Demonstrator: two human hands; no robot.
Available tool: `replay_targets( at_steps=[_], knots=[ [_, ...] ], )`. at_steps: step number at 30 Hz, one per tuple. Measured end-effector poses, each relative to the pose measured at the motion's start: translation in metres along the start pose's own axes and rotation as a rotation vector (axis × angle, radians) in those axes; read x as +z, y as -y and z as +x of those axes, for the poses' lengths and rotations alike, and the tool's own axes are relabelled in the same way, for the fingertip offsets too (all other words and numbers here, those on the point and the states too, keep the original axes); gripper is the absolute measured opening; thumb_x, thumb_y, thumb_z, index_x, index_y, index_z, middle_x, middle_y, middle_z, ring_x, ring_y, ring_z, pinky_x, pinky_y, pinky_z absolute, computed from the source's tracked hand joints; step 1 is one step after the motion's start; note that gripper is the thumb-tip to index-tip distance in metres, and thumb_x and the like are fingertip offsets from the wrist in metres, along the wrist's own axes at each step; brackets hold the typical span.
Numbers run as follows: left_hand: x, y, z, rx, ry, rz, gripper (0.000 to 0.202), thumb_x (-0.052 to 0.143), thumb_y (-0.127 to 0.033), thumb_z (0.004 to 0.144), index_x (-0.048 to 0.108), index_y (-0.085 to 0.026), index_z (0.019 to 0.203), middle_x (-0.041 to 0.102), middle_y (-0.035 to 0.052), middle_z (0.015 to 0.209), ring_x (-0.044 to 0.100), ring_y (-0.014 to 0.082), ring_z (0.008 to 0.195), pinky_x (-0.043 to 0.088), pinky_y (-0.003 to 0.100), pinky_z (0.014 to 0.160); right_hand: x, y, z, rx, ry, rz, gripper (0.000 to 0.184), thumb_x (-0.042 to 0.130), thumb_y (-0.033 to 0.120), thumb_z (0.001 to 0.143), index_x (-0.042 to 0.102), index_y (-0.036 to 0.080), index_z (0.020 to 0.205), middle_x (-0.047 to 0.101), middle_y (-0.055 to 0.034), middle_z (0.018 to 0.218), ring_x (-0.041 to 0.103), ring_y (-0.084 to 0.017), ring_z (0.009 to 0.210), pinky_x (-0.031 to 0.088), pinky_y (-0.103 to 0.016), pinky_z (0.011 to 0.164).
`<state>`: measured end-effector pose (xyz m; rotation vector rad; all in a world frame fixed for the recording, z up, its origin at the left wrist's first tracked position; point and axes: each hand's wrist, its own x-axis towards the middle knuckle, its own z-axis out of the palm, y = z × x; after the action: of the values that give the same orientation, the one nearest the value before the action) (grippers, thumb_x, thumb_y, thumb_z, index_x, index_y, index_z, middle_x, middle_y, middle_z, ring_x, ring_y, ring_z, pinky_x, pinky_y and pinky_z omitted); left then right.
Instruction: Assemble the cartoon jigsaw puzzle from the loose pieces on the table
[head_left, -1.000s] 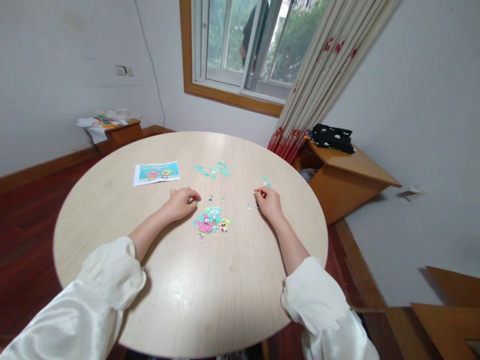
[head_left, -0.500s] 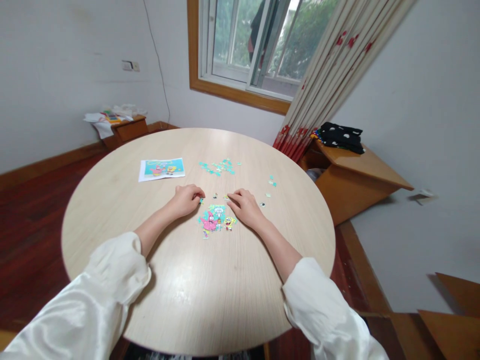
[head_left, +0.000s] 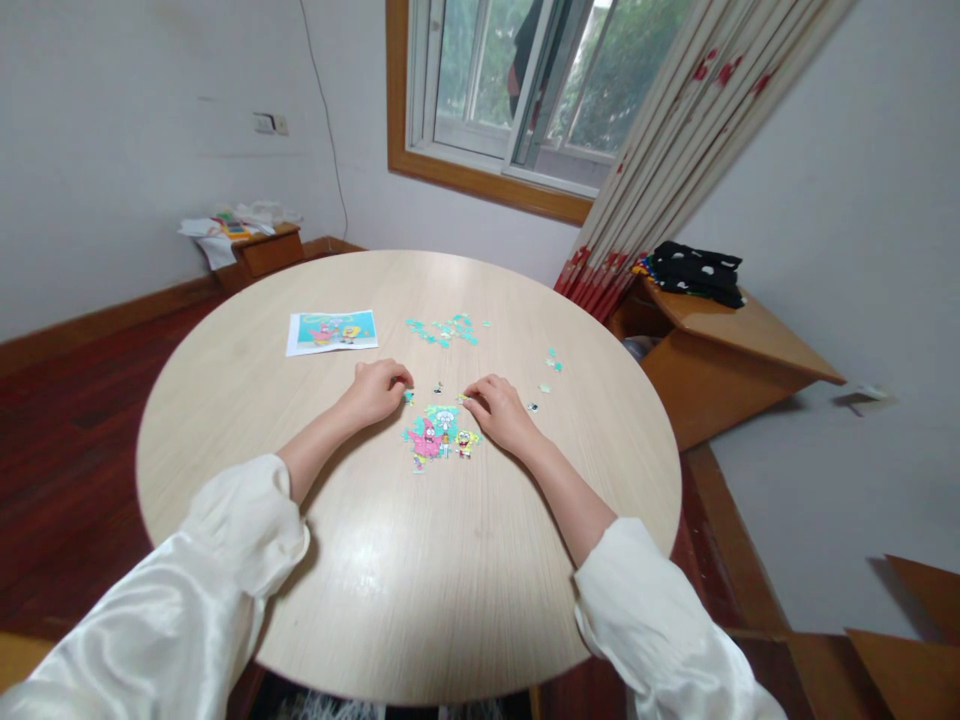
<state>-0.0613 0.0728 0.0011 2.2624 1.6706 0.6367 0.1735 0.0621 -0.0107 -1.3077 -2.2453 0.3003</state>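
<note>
A partly joined cartoon jigsaw lies in the middle of the round wooden table. My left hand rests curled at its upper left corner, fingertips pinched on a small teal piece. My right hand sits at the jigsaw's upper right edge, fingers bent and pressed together on a piece I cannot make out. A cluster of loose teal pieces lies farther back. A few more loose pieces sit to the right of my right hand.
A printed reference picture lies on the table at the back left. A wooden cabinet with dark dotted cloth on top stands to the right, beside a curtain. A low stand with papers is by the left wall.
My right hand has moved left from the loose pieces at the right to the jigsaw's upper right edge. My left hand has stayed at the upper left corner.
</note>
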Motion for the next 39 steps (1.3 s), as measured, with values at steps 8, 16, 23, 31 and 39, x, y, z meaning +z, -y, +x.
replay_targets(
  at_steps=[8,16,23,31,39],
  knots=[
    [-0.0067,0.0080,0.0040,-0.245,-0.186,0.021,0.028,0.041,-0.016,0.078,0.069,-0.018,0.084,0.072,0.0068,0.089,0.063,0.0239,0.086,0.038,0.038,0.084,0.0003,0.0004,-0.0003,0.031,0.007,-0.007,0.008,0.056,0.020,0.086,0.062,0.018,0.091,0.061,-0.0078,0.095,0.053,-0.021,0.092,0.039,-0.036,0.086],
    [-0.0062,0.0076,0.0030,-0.194,-0.190,-0.036,0.023,0.046,-0.023,0.079,0.067,-0.017,0.082,0.071,0.0079,0.087,0.061,0.0241,0.084,0.038,0.041,0.084,-0.0002,-0.0002,-0.0001,0.028,0.000,-0.002,0.011,0.053,0.020,0.086,0.062,0.019,0.092,0.060,-0.0083,0.095,0.053,-0.021,0.094,0.040,-0.037,0.086],
    [-0.0071,0.0066,0.0030,-0.206,-0.164,-0.034,0.022,0.046,-0.024,0.080,0.067,-0.016,0.081,0.070,0.0079,0.085,0.061,0.0233,0.084,0.037,0.041,0.084,0.0006,-0.0022,-0.0001,0.027,0.002,0.001,0.012,0.052,0.021,0.085,0.062,0.019,0.093,0.060,-0.0082,0.096,0.053,-0.021,0.094,0.040,-0.038,0.086],
    [-0.0074,0.0062,0.0031,-0.204,-0.149,-0.017,0.021,0.047,-0.024,0.079,0.066,-0.017,0.080,0.070,0.0068,0.085,0.061,0.0233,0.084,0.038,0.039,0.083,0.0004,-0.0003,0.0001,0.044,0.008,-0.005,0.012,0.053,0.020,0.086,0.062,0.018,0.093,0.061,-0.0086,0.097,0.052,-0.022,0.094,0.040,-0.038,0.087],
    [-0.0071,0.0057,0.0026,-0.187,-0.138,-0.022,0.022,0.046,-0.023,0.079,0.067,-0.016,0.080,0.069,0.0081,0.085,0.061,0.0235,0.084,0.038,0.040,0.081,-0.0018,0.0029,-0.0006,0.062,0.027,-0.014,0.013,0.053,0.019,0.086,0.062,0.017,0.095,0.061,-0.0092,0.097,0.053,-0.021,0.095,0.040,-0.038,0.088]
  ],
)
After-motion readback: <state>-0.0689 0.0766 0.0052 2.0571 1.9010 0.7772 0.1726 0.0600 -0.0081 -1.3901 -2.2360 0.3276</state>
